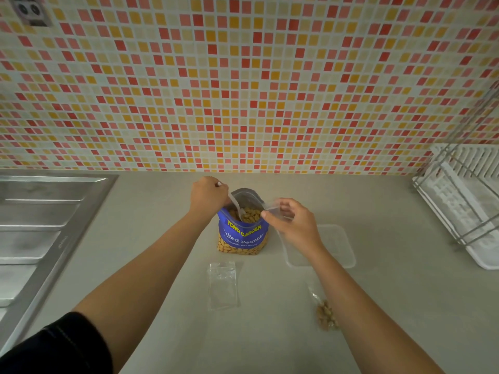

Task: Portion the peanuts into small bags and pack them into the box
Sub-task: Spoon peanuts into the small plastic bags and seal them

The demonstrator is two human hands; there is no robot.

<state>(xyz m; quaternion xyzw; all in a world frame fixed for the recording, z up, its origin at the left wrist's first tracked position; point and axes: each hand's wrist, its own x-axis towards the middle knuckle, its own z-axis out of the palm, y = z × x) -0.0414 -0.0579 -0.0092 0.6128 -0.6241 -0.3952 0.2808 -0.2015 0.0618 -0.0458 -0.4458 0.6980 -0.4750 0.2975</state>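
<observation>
A blue bag of salted peanuts [242, 234] stands open on the counter. My left hand [206, 194] grips a pale spoon [235, 205] whose bowl is down among the peanuts in the bag's mouth. Just right of the bag's rim, my right hand [290, 221] holds a small clear bag [275, 207]. A clear plastic box [336, 245] lies flat behind my right wrist, partly hidden by it. An empty small clear bag [222, 286] lies on the counter in front of the peanut bag. A small bag with peanuts in it [325, 314] lies beside my right forearm.
A steel sink and drainboard [40, 225] fill the left side. A white dish rack [464, 201] stands at the right. A mosaic tile wall [243, 76] rises behind the beige counter [151, 209].
</observation>
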